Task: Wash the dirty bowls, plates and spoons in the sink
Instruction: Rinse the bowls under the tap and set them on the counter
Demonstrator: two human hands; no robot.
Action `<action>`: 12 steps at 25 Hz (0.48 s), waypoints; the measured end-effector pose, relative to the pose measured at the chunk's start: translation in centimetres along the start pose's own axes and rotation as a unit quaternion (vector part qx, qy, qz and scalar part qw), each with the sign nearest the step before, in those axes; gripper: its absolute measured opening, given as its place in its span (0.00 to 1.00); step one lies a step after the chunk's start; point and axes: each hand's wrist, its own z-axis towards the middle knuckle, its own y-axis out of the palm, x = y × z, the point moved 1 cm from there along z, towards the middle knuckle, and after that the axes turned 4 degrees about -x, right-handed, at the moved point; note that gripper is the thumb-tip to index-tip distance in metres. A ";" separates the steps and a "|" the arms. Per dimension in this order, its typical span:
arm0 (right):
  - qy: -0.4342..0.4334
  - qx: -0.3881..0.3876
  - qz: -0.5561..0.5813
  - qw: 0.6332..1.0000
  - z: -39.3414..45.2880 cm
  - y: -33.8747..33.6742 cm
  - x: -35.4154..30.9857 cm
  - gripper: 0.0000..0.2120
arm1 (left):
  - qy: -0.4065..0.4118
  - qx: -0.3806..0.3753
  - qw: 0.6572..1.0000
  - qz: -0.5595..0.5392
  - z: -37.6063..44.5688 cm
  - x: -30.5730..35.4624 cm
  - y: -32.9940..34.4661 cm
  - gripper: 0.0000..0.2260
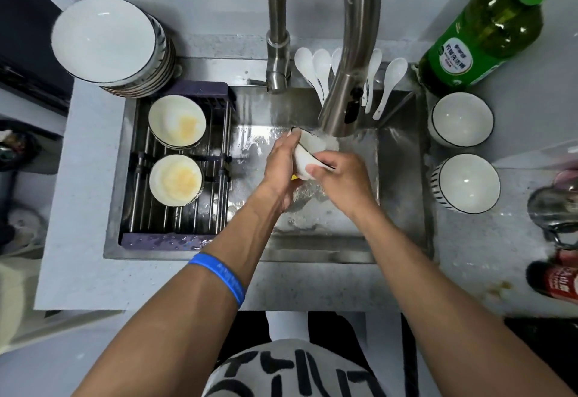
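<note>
Under the faucet (350, 61), sink (403, 158) centre: bowl (308, 154) rinsing.
Left hand (281, 162) curls round the bowl's 9 o'clock side; right hand (341, 174) pinches its rim at 5 o'clock. Advice: rotate bowl slowly under stream, firm wet grip. Soiled bowls (176, 121) wait at 9 o'clock.

Blue wristband (219, 274), grey lettered shirt (291, 371)

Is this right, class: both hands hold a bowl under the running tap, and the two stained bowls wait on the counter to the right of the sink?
Not quite. The head view shows the stained bowls on the rack in the sink's left side. Both hands, left and right, do hold a bowl under the tap.
</note>
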 end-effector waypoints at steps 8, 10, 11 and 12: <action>0.202 0.078 0.513 0.830 0.7 1.3 -1.1 0.07 | 0.174 -0.016 0.947 0.271 -0.1 -1.6 0.4 0.23; 0.244 0.073 0.567 0.783 0.6 1.4 -1.1 0.07 | 0.258 0.009 0.839 0.479 -0.7 -0.9 0.9 0.21; 0.254 0.072 0.593 0.761 0.4 1.2 -1.0 0.07 | 0.300 0.009 0.780 0.549 -0.9 -0.5 1.5 0.20; 0.258 0.078 0.607 0.748 0.2 0.8 -0.6 0.08 | 0.308 -0.011 0.731 0.609 -0.9 -0.2 2.5 0.22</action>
